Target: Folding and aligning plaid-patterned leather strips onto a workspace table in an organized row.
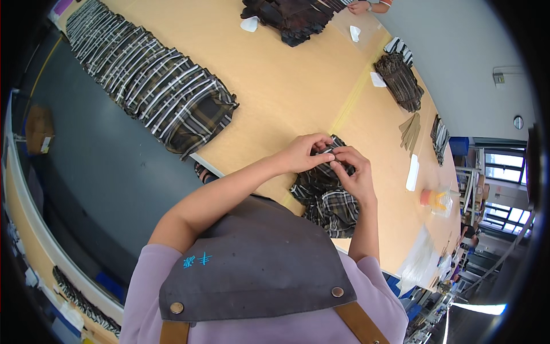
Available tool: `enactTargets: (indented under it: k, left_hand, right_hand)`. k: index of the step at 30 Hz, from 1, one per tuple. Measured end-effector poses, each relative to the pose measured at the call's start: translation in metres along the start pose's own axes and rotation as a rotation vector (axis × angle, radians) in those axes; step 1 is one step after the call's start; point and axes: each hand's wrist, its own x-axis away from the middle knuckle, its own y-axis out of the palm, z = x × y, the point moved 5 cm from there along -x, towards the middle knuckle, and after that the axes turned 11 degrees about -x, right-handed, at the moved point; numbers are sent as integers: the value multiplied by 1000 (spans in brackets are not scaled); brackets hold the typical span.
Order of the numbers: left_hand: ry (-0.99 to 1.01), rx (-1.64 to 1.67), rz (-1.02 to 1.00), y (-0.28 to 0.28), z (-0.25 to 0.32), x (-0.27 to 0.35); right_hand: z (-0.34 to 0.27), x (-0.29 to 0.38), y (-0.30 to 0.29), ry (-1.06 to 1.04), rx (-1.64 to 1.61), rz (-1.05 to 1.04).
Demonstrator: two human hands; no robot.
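Observation:
My left hand (307, 154) pinches the dark edge of a plaid cloth piece (331, 210) between thumb and fingers. Right beside it, my right hand (355, 172) grips the same edge, and the two thumbs nearly meet. The cloth is black and olive check with white stripes. It lies bunched on the tan tabletop (275, 81) close to my apron (258, 266). Part of the raised edge is hidden behind my fingers.
A long overlapping row of plaid pieces (150, 81) lies along the left table edge. A dark leather-like pile (292, 17) is at the far side, near another person's hand (359, 7). Rightward lie a tied dark bundle (399, 81), tan strips (411, 133) and clear plastic sheeting (419, 256).

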Motion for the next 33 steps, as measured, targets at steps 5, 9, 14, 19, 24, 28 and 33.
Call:
enactTargets:
  k: [5,9,14,19,24,28,33]
  left_hand:
    - [-169,110,-47,10,-27,10]
    - [-64,55,-19,2,10,24]
    - [101,-22,164,-15,50,35]
    - [99,-31,165,-34,57,36]
    - [-111,-166,-257,-34,-3,52]
    - [21,-49,-182,-21,-24,62]
    - [0,-352,-192,-7,-28,71]
  right_hand:
    - [48,9,1,187,-167,-36]
    - [93,12,-19,284,506,131]
    - [9,-5,-26,13,-312,74]
    - [-31,-12,2,139,-180,-150]
    - [-3,-12,-14,213,-554,-52]
    - [-10,-17,-5,243,-673,-54]
    - [-18,-18,-24,184,-826,65]
